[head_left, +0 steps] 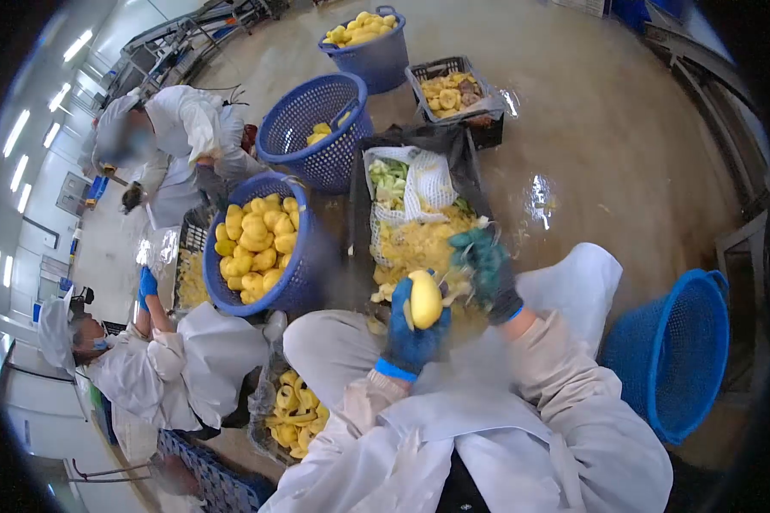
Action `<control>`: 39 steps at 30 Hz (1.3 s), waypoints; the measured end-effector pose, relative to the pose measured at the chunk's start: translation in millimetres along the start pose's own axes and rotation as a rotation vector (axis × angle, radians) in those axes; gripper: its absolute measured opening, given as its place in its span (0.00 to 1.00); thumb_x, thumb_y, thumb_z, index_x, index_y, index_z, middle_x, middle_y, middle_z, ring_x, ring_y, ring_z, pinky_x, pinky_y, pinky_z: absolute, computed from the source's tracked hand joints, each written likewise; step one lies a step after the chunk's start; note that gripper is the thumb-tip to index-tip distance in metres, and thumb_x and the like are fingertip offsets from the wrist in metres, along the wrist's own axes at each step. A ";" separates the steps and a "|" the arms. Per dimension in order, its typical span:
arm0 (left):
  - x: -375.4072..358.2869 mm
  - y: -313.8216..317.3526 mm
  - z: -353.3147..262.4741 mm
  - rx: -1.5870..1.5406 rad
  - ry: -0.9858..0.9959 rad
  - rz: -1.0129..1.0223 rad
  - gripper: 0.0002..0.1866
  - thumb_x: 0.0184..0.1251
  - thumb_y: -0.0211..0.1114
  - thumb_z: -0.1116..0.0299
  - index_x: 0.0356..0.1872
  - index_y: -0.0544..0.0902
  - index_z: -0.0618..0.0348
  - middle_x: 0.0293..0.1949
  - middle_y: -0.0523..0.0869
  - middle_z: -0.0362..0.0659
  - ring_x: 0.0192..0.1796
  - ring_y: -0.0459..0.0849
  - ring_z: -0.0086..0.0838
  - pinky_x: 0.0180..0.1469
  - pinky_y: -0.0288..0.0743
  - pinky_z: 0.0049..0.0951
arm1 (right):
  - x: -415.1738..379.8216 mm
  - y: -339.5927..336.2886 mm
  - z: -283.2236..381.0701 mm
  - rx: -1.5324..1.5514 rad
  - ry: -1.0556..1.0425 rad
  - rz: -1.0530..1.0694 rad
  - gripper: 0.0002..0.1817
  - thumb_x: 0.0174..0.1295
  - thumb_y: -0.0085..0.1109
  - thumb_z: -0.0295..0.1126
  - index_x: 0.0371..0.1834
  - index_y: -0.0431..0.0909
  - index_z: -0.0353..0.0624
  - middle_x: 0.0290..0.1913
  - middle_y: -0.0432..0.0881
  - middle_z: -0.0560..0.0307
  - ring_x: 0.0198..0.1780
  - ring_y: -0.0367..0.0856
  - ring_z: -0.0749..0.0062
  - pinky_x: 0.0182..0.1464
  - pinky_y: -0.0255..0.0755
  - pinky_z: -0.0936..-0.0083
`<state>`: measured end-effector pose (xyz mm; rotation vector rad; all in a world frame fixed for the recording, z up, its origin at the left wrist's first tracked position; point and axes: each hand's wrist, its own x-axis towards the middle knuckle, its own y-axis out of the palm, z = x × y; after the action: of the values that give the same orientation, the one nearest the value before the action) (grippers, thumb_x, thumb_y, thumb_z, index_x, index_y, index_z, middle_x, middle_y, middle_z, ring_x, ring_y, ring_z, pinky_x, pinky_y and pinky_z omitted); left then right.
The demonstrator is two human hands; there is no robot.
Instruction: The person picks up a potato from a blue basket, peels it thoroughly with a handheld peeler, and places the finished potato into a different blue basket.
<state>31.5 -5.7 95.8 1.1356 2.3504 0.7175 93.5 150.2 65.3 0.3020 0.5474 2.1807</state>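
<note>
My left hand (411, 338) is closed around a peeled yellow fruit (425, 298), long axis upright, above my lap. My right hand (488, 272), gloved and curled, sits just right of it, touching; whether it holds a tool I cannot tell.

The scene is evenly and brightly lit from overhead strip lights (15, 137), seen curving along the far left edge. Glare is thrown off the wet floor (573, 111), most strongly in a white patch right of centre. Strong fisheye distortion is shown, with straight lines bent and black corners left by the round lens. The right hand (488, 272) is smeared by motion blur. Shadows are soft and faint.
</note>
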 end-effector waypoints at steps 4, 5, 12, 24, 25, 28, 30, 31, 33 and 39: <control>3.3 3.4 -1.6 0.602 0.262 0.099 0.29 0.60 0.64 0.79 0.62 0.63 0.58 0.59 0.73 0.51 0.54 0.77 0.31 0.52 0.75 0.29 | 10.8 -10.1 -35.3 -0.141 -0.067 0.001 0.20 0.71 0.45 0.47 0.44 0.77 0.40 0.35 0.79 0.61 0.37 0.76 0.76 0.42 0.73 0.78; 1.2 4.8 -4.5 0.343 0.081 0.089 0.29 0.59 0.64 0.79 0.61 0.63 0.60 0.59 0.73 0.51 0.55 0.77 0.31 0.52 0.75 0.29 | 37.8 -55.2 -68.9 0.046 0.011 -0.054 0.20 0.71 0.44 0.45 0.46 0.77 0.39 0.38 0.81 0.59 0.39 0.78 0.75 0.45 0.73 0.76; -4.5 9.2 -8.1 0.662 0.195 0.208 0.28 0.62 0.63 0.77 0.61 0.63 0.63 0.59 0.75 0.50 0.55 0.80 0.33 0.55 0.74 0.30 | 26.2 -41.7 -63.3 -0.396 -0.150 0.045 0.17 0.69 0.49 0.43 0.44 0.77 0.40 0.38 0.79 0.58 0.35 0.77 0.73 0.42 0.74 0.74; -3.5 -11.2 -20.2 -0.115 -0.360 0.319 0.40 0.58 0.66 0.58 0.70 0.58 0.55 0.59 0.73 0.45 0.59 0.75 0.34 0.58 0.74 0.34 | 26.8 -45.4 -46.6 0.420 0.130 0.095 0.16 0.68 0.51 0.44 0.42 0.75 0.42 0.38 0.81 0.55 0.36 0.79 0.73 0.34 0.74 0.75; -2.6 -8.7 -21.6 -0.038 -0.314 0.296 0.41 0.57 0.66 0.59 0.71 0.57 0.55 0.59 0.73 0.45 0.59 0.75 0.33 0.57 0.74 0.33 | 26.4 -43.1 -41.6 0.394 0.098 0.047 0.16 0.68 0.52 0.45 0.41 0.75 0.42 0.36 0.80 0.55 0.36 0.79 0.74 0.35 0.73 0.76; -5.9 -5.5 -13.9 0.214 -0.186 0.246 0.43 0.55 0.66 0.62 0.72 0.55 0.57 0.61 0.71 0.46 0.61 0.73 0.33 0.58 0.73 0.33 | -9.2 18.2 12.6 0.395 0.191 0.065 0.16 0.69 0.51 0.45 0.39 0.75 0.43 0.35 0.79 0.57 0.36 0.77 0.76 0.38 0.73 0.77; -0.5 -14.5 -9.5 0.451 -0.090 0.261 0.45 0.53 0.67 0.62 0.72 0.54 0.60 0.64 0.68 0.48 0.64 0.69 0.36 0.62 0.69 0.34 | 2.1 -5.7 1.0 0.164 0.102 0.035 0.18 0.69 0.51 0.47 0.40 0.76 0.41 0.36 0.79 0.58 0.36 0.77 0.76 0.39 0.73 0.77; 1.6 -10.0 -17.3 0.586 0.012 0.277 0.46 0.53 0.68 0.63 0.72 0.53 0.61 0.66 0.65 0.48 0.65 0.68 0.36 0.64 0.65 0.33 | 10.8 -15.3 -4.3 0.154 0.099 -0.042 0.19 0.69 0.50 0.47 0.40 0.76 0.39 0.36 0.79 0.58 0.37 0.77 0.76 0.40 0.73 0.77; -2.6 0.9 -32.9 0.848 0.204 0.289 0.47 0.53 0.69 0.65 0.72 0.51 0.64 0.70 0.59 0.49 0.67 0.66 0.35 0.68 0.59 0.32 | 13.2 -20.8 -10.2 0.294 0.200 -0.015 0.20 0.70 0.49 0.45 0.42 0.76 0.36 0.35 0.79 0.60 0.36 0.76 0.77 0.40 0.72 0.79; -4.7 4.1 -31.2 0.767 0.223 0.268 0.50 0.52 0.68 0.58 0.72 0.49 0.67 0.72 0.55 0.52 0.72 0.56 0.39 0.71 0.51 0.35 | 10.2 -9.3 -8.1 0.122 0.094 -0.047 0.21 0.69 0.49 0.47 0.41 0.78 0.37 0.33 0.78 0.62 0.35 0.74 0.79 0.43 0.70 0.80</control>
<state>18.5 -15.5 123.1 1.7782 2.7850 -0.0238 90.4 161.1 54.0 0.2506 0.7351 2.1283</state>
